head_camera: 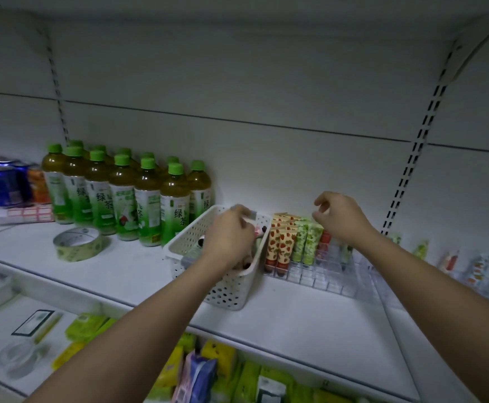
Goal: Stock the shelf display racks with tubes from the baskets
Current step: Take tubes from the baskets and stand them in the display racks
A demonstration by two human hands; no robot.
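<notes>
Tubes stand at centre frame in the clear rack; my left hand pinches one from the basket, my right hand hovers loosely curled, empty, ready to slot it.

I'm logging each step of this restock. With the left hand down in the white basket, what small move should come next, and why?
Probably lift the left hand out of the white basket with the tube it seems to pinch and carry it to the clear rack. Tubes fill only the rack's left rows; the slots in front of the right hand look vacant.
</notes>
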